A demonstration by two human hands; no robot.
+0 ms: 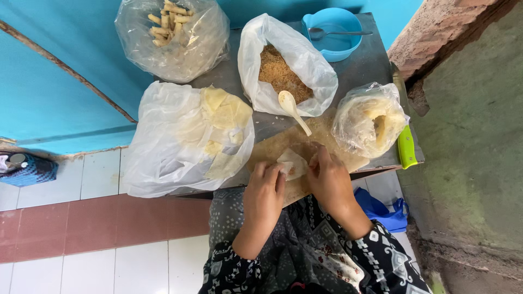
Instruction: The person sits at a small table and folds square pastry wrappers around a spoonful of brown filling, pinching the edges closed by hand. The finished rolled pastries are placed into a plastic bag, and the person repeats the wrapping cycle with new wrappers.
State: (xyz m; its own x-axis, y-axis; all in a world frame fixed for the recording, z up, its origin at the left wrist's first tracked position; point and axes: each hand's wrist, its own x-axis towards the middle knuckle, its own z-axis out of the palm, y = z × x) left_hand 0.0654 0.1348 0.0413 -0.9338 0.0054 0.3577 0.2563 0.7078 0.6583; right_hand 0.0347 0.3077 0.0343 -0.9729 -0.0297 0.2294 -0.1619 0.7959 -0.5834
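Both hands on the wrapper (292, 163), which lies on the board (321, 142) at the desk (365, 62) front edge. Left hand (263, 197) fingers pinch its left side, right hand (328, 181) fingers press its right side. Spoon (292, 110) leans out of filling bag (286, 68) just behind. Knife (406, 146) at right.

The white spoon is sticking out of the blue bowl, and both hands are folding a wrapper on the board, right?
Not quite. The head view shows the white spoon sticking out of the bag of brown filling; the blue bowl holds a metal spoon. Both hands, left and right, do fold a wrapper on the board.
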